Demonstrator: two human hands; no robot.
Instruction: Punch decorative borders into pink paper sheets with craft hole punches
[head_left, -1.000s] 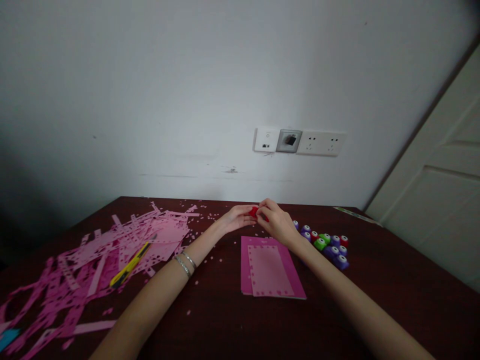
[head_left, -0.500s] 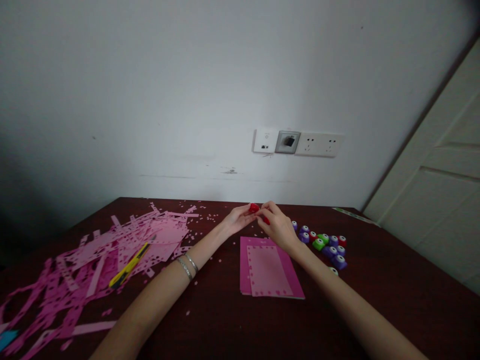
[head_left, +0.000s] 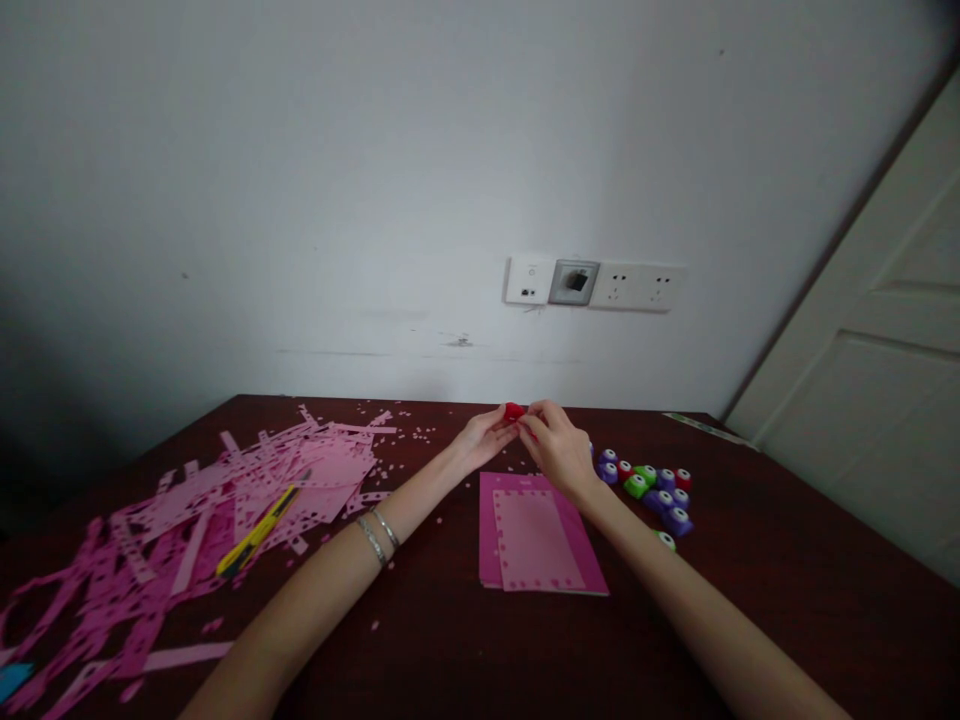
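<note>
Both my hands meet at the far middle of the dark wooden table (head_left: 787,580), just above its surface. My left hand (head_left: 486,437) and my right hand (head_left: 556,447) are closed together on a small red paper punch (head_left: 514,411), most of which their fingers hide. Just in front of them lies a pink card (head_left: 537,541) with a paler pink sheet with punched edges on top. To the right of my right hand sits a cluster of several small punches (head_left: 654,492) in purple, green and red.
A heap of pink paper strips and scraps (head_left: 187,530) covers the table's left side, with a yellow utility knife (head_left: 259,530) lying on it. Tiny pink punched bits are scattered around. A white wall with sockets (head_left: 592,283) stands behind; a door (head_left: 877,380) is at right.
My hands have lifted the red punch slightly and shifted a little; a small green-and-white punch near my right forearm came into view. Everything else on the table stays put.
</note>
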